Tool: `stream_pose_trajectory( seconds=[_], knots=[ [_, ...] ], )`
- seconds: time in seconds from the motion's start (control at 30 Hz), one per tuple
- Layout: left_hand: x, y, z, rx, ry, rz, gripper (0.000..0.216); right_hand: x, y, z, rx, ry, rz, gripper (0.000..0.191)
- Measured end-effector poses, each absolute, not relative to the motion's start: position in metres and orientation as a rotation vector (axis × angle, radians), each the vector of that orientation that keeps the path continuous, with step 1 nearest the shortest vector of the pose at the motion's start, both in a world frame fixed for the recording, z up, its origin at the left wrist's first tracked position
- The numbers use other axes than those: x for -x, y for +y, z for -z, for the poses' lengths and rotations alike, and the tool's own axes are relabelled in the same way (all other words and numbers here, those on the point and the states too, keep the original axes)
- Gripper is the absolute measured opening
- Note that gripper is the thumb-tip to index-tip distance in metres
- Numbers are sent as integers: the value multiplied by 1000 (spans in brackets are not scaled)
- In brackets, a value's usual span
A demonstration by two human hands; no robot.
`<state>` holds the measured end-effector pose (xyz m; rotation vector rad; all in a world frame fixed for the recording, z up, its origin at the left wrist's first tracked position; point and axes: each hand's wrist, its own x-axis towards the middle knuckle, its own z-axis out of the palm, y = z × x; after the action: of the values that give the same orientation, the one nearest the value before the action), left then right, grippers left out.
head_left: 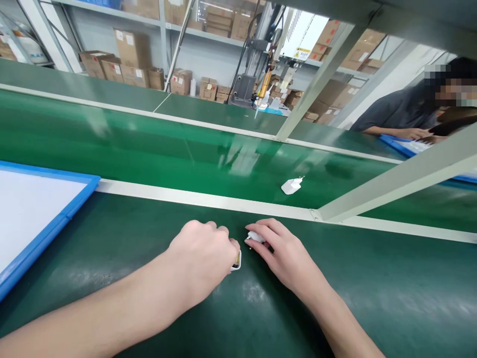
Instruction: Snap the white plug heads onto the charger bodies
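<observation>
My left hand (204, 253) is closed around a white charger housing (239, 262). The housing's open end faces right and shows yellow and dark parts inside; the rest is hidden by my fingers. A small gap to the right, my right hand (281, 248) pinches a white plug piece (256, 236) between thumb and fingers, with a metal pin tip showing just below it. The two pieces are apart, held low over the green worktop (268, 318). Beyond my right hand, a white plug charger (291, 186) lies on the green belt with its pins pointing up and right.
A blue-framed white tray (37, 199) stands at the left. A pale rail (201, 198) divides the worktop from the green belt (156, 149). A slanted metal post (402, 174) rises at the right. Across the belt are a machine (257, 69) and a person (406, 109) beside another tray.
</observation>
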<state>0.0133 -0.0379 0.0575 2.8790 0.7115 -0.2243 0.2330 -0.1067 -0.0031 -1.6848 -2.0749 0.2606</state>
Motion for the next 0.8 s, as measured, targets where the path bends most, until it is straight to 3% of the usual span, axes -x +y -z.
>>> stream_pose_trajectory(
  seconds=[0.17, 0.3, 0.67, 0.8],
  knots=[
    [-11, -37, -57, -2843, 747, 247, 16, -232, -106, -1, 1601, -1428, -973, 28],
    [-12, -38, -55, -2816, 755, 186, 18, -222, -110, -9, 1371, -1110, -1213, 26],
    [-12, -27, -53, -2696, 767, 143, 24, -191, -119, -15, 1405, -1809, -525, 4],
    [-11, -26, -50, -2692, 753, 88, 25, -191, -118, -15, 1427, -2005, -303, 8]
  ],
)
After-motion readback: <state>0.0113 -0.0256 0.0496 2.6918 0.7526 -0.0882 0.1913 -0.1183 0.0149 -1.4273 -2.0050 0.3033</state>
